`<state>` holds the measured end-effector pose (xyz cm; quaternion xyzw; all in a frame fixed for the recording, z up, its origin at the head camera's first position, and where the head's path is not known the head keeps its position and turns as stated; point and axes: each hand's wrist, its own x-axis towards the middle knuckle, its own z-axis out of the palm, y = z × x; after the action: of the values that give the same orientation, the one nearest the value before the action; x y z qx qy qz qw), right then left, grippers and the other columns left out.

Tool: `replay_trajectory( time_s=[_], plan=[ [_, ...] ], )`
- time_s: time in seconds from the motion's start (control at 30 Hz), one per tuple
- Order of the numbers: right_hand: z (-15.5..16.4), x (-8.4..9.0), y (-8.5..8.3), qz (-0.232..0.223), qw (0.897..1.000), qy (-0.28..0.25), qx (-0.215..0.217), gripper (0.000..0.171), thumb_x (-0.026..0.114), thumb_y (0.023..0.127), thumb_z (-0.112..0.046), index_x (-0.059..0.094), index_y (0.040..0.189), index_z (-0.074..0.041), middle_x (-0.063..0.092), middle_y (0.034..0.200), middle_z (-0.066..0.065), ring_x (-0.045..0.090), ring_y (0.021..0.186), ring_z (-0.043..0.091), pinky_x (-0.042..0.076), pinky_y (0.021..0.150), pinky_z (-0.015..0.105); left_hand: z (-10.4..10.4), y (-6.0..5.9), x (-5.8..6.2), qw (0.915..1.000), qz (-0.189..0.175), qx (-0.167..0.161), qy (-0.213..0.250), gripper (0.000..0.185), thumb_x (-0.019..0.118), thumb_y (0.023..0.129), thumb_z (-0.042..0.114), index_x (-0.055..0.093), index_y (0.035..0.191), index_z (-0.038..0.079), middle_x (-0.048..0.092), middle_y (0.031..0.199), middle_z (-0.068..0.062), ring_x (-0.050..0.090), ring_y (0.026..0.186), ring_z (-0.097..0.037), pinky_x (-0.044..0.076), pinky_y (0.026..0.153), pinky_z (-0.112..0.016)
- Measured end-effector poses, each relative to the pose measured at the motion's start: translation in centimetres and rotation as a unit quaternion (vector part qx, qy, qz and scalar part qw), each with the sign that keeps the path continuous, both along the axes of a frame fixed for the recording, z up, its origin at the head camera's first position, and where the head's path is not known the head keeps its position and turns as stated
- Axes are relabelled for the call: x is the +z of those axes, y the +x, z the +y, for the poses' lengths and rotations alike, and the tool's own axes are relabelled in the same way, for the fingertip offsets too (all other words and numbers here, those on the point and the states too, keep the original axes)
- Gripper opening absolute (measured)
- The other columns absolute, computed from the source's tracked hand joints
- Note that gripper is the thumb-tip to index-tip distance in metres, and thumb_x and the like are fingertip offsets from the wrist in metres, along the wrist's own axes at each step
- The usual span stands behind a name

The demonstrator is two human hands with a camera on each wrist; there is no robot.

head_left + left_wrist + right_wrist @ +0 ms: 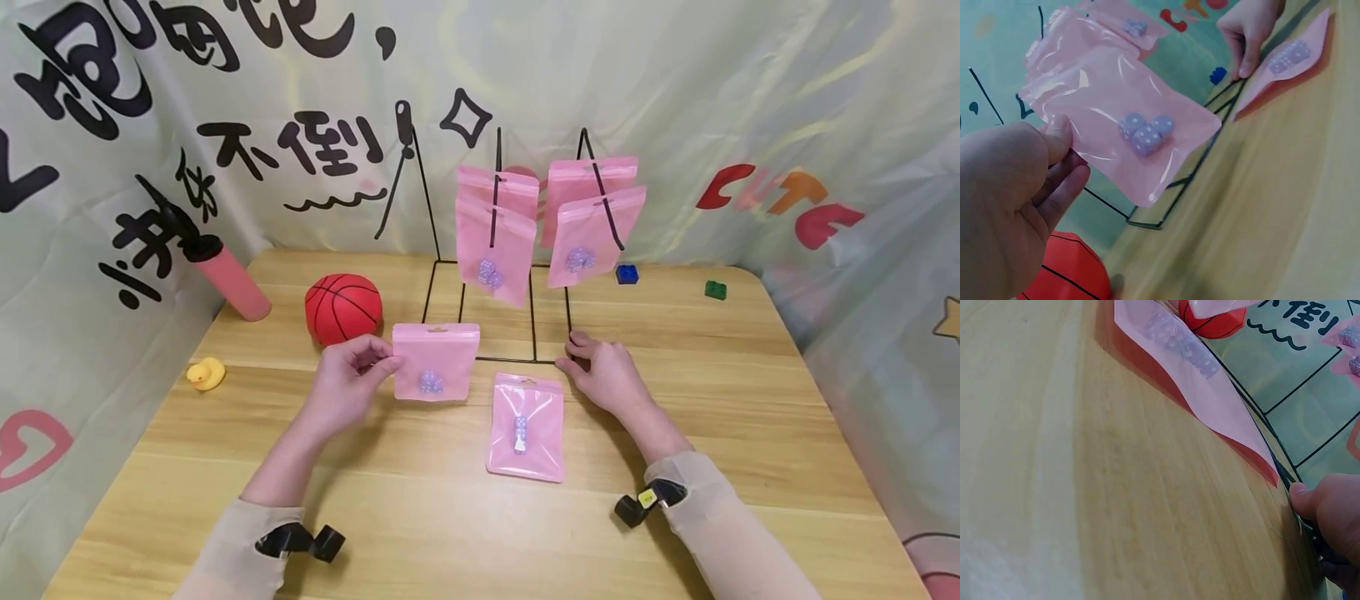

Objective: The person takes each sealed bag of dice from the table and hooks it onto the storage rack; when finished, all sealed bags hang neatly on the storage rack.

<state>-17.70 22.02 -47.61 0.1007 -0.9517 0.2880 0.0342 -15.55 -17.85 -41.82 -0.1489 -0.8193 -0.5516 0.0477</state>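
My left hand (347,379) pinches the left edge of a pink zip bag (437,361), held up above the table. Purple dice (1147,133) with white dots show through its front. My right hand (606,377) holds the front right corner of a black wire rack (533,321) between thumb and fingers. Two hooks of the rack carry pink bags; a front one (497,250) hangs in the middle and another (596,236) on the right, each with one behind. The left hook (405,179) bears no bag. Another pink bag (527,429) with a column of dice lies flat before the rack.
A red toy basketball (343,308) sits left of the rack, close behind my left hand. Further left are a yellow duck (206,374) and a pink bottle (234,282). Blue (627,273) and green (716,290) bricks lie at the back right, before a printed cloth.
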Motion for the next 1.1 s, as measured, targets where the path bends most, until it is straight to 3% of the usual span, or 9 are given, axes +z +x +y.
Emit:
replay_trajectory(
  time_s=[0.17, 0.4, 0.77, 1.1],
  plan=[
    [-0.1, 0.0, 0.0, 0.002, 1.0, 0.0, 0.001, 0.045, 0.079, 0.098, -0.023, 0.07, 0.129, 0.009, 0.061, 0.141, 0.027, 0.057, 0.132, 0.047, 0.045, 0.111, 0.059, -0.3, -0.4, 1.4, 0.9984, 0.05, -0.001, 0.024, 0.006, 0.079, 0.094, 0.001, 0.073, 0.094, 0.001, 0.07, 0.081, -0.012, 0.058, 0.068, -0.019, 0.047, 0.058, -0.022],
    [0.0, -0.1, -0.1, -0.002, 1.0, -0.001, -0.003, 0.044, 0.078, 0.099, -0.023, 0.07, 0.129, 0.008, 0.061, 0.142, 0.026, 0.056, 0.134, 0.046, 0.043, 0.113, 0.058, -0.6, -1.4, 3.4, 0.994, 0.072, -0.011, 0.081, 0.005, 0.073, 0.096, -0.008, 0.068, 0.094, -0.006, 0.065, 0.082, -0.014, 0.057, 0.067, -0.018, 0.05, 0.059, -0.021],
    [0.0, -0.1, 0.0, -0.004, 1.0, -0.002, -0.006, 0.044, 0.078, 0.099, -0.023, 0.07, 0.13, 0.007, 0.061, 0.142, 0.025, 0.055, 0.134, 0.047, 0.043, 0.113, 0.059, -1.2, -2.6, 6.5, 0.9889, 0.108, 0.041, 0.093, 0.008, 0.072, 0.096, -0.008, 0.066, 0.097, -0.013, 0.068, 0.083, 0.0, 0.059, 0.072, -0.014, 0.05, 0.061, -0.02],
    [-0.1, -0.3, 0.0, -0.002, 1.0, -0.001, -0.008, 0.044, 0.079, 0.099, -0.023, 0.07, 0.13, 0.007, 0.061, 0.142, 0.025, 0.055, 0.134, 0.046, 0.043, 0.112, 0.059, -1.8, -3.4, 7.1, 0.9856, 0.117, 0.069, 0.101, 0.011, 0.072, 0.097, -0.007, 0.066, 0.1, -0.015, 0.07, 0.085, 0.001, 0.062, 0.077, -0.016, 0.054, 0.068, -0.02]
  ],
)
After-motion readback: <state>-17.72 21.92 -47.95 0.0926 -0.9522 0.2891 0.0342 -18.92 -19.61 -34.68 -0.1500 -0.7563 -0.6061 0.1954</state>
